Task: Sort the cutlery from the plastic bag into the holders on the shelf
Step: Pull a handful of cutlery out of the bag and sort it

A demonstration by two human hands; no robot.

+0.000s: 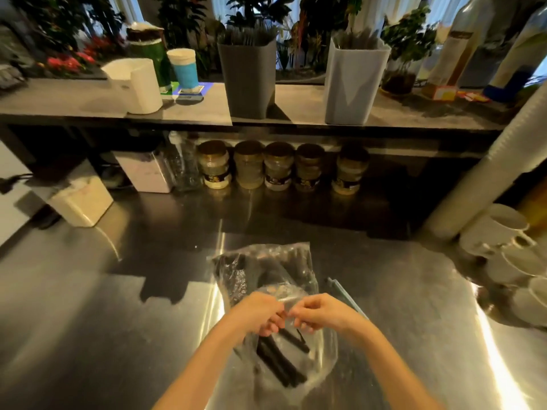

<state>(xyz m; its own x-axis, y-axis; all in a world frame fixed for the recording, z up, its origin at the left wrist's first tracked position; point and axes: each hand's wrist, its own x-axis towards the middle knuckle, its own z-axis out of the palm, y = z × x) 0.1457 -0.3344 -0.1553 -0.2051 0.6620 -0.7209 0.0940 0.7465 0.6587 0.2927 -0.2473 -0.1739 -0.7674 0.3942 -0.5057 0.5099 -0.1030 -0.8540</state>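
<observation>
A clear plastic bag [260, 270] lies on the steel counter [118, 306], with black cutlery [281, 362] showing through it. My left hand [257, 312] and my right hand [319, 313] meet over the bag's near part, and each pinches the plastic. On the shelf [74, 99] above stand two holders: a dark grey holder [248, 81] and a light grey holder [352, 84]. Dark cutlery sticks out of both.
A paper towel roll [139, 84] and a blue-labelled tub [183, 69] sit left on the shelf. Several jars [278, 167] line the space under it. Stacked white cups [503, 232] crowd the counter's right edge, with a white container [80, 199] at the left.
</observation>
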